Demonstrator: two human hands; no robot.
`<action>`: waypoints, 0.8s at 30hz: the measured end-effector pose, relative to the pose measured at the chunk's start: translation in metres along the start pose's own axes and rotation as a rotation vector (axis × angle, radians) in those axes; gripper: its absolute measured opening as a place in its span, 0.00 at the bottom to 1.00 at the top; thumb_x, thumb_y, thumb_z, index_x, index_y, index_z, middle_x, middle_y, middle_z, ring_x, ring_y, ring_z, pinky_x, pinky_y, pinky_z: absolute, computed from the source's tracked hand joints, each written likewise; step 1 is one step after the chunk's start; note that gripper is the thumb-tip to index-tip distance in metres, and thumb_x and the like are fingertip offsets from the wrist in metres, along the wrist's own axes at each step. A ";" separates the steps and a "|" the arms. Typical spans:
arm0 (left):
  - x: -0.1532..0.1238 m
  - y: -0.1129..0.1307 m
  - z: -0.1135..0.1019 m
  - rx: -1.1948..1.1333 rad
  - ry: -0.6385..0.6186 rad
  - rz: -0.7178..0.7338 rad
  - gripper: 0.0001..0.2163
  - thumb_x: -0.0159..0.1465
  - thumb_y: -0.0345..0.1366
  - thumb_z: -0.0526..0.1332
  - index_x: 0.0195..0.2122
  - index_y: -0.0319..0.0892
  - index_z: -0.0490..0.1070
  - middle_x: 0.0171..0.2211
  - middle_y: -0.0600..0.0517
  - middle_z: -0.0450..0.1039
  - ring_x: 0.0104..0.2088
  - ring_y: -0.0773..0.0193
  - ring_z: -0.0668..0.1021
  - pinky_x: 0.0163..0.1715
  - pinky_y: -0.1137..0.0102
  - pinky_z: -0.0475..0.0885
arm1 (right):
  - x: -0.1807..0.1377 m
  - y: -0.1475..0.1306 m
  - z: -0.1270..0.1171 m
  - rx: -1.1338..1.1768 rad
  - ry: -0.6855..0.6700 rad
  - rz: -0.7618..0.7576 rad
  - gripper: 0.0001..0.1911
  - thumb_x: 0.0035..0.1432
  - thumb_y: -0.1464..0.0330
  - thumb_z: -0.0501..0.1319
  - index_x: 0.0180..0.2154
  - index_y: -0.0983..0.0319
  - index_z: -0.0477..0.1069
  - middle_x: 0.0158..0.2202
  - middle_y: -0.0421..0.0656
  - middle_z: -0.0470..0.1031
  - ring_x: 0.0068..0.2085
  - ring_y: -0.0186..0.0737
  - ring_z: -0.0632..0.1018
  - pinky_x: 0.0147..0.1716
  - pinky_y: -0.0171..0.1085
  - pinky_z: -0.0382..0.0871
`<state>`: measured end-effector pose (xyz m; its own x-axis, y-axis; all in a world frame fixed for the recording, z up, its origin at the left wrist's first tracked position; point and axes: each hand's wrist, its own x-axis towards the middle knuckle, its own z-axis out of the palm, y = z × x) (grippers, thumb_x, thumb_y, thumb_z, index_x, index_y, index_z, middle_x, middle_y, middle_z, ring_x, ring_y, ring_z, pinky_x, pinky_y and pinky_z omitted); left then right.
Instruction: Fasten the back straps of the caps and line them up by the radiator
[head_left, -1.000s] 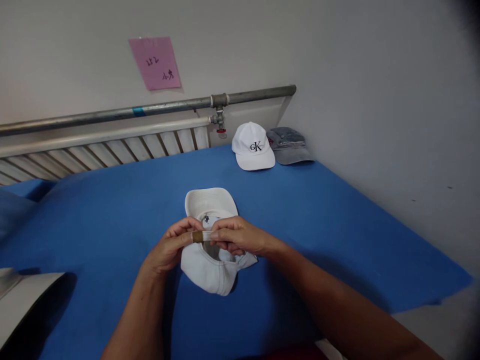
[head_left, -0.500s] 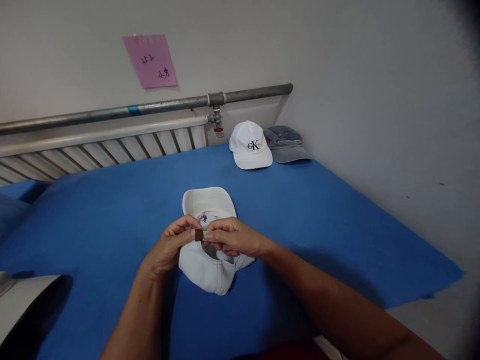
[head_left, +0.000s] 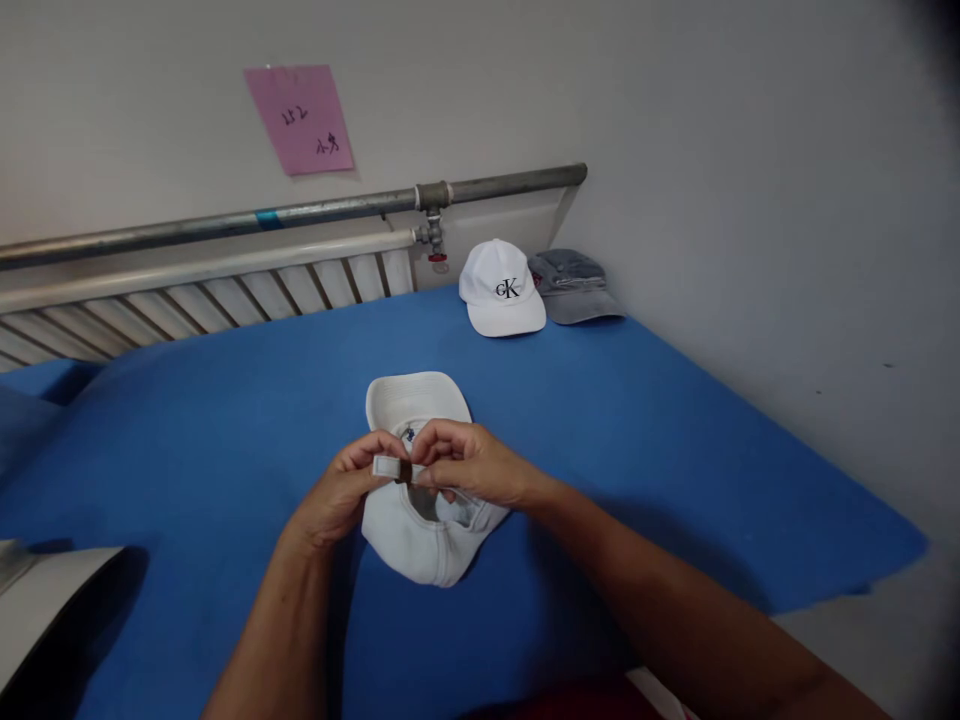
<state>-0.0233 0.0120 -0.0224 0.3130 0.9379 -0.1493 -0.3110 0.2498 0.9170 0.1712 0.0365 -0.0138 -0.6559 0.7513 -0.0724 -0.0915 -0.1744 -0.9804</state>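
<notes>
A white cap lies on the blue cloth, its brim pointing away from me and its back opening toward me. My left hand and my right hand meet over the back of the cap. Both pinch its white back strap, which carries a small brown buckle between my fingertips. The strap's free end sticks out to the left over my left fingers.
A white cap with black letters and a grey cap sit at the far right corner by the wall. A radiator and metal pipe run along the back. A pink note hangs on the wall. A grey object lies at left.
The white strap end has come out to the left past the buckle, over my left fingers. My hands stay over the cap's back.
</notes>
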 end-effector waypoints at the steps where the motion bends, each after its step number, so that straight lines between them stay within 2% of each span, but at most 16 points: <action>1: 0.000 0.000 -0.001 0.000 -0.007 0.008 0.11 0.46 0.35 0.74 0.29 0.39 0.76 0.24 0.54 0.75 0.24 0.69 0.74 0.24 0.78 0.67 | 0.000 0.000 -0.001 -0.012 0.003 -0.001 0.08 0.48 0.72 0.63 0.34 0.62 0.68 0.26 0.36 0.71 0.25 0.29 0.71 0.21 0.28 0.63; 5: 0.000 0.002 -0.006 -0.001 -0.010 0.058 0.11 0.46 0.35 0.73 0.30 0.39 0.76 0.25 0.53 0.75 0.25 0.70 0.74 0.26 0.78 0.67 | -0.003 -0.006 -0.010 -0.064 -0.031 0.033 0.11 0.47 0.74 0.64 0.36 0.62 0.68 0.24 0.34 0.71 0.24 0.27 0.70 0.24 0.28 0.62; 10: 0.000 0.001 -0.007 0.014 -0.012 0.061 0.13 0.43 0.33 0.74 0.30 0.39 0.77 0.26 0.54 0.75 0.25 0.70 0.74 0.26 0.78 0.66 | -0.005 -0.009 -0.011 0.026 -0.048 0.016 0.10 0.47 0.76 0.63 0.34 0.63 0.68 0.25 0.34 0.72 0.25 0.28 0.72 0.27 0.29 0.65; 17: 0.002 -0.004 -0.006 0.104 -0.056 -0.002 0.14 0.46 0.35 0.73 0.33 0.41 0.76 0.29 0.53 0.75 0.29 0.67 0.75 0.30 0.76 0.66 | -0.004 -0.003 -0.001 0.069 -0.060 -0.046 0.08 0.49 0.75 0.63 0.33 0.62 0.67 0.25 0.34 0.70 0.24 0.27 0.72 0.24 0.28 0.64; 21: 0.002 -0.005 -0.006 0.160 -0.020 0.009 0.12 0.48 0.32 0.73 0.33 0.41 0.75 0.30 0.54 0.74 0.30 0.69 0.74 0.31 0.76 0.65 | -0.005 -0.006 -0.001 -0.015 -0.024 -0.013 0.07 0.51 0.73 0.61 0.35 0.62 0.67 0.24 0.35 0.70 0.24 0.29 0.73 0.21 0.29 0.65; 24: 0.000 -0.002 -0.004 0.181 -0.055 0.003 0.12 0.49 0.32 0.72 0.34 0.42 0.75 0.30 0.54 0.74 0.30 0.69 0.73 0.31 0.76 0.65 | -0.007 -0.011 0.000 -0.061 -0.013 0.026 0.09 0.53 0.70 0.62 0.38 0.61 0.68 0.25 0.35 0.70 0.23 0.31 0.74 0.19 0.29 0.66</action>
<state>-0.0265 0.0121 -0.0257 0.3629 0.9226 -0.1307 -0.1469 0.1952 0.9697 0.1765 0.0327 -0.0025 -0.6674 0.7385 -0.0957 -0.0286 -0.1538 -0.9877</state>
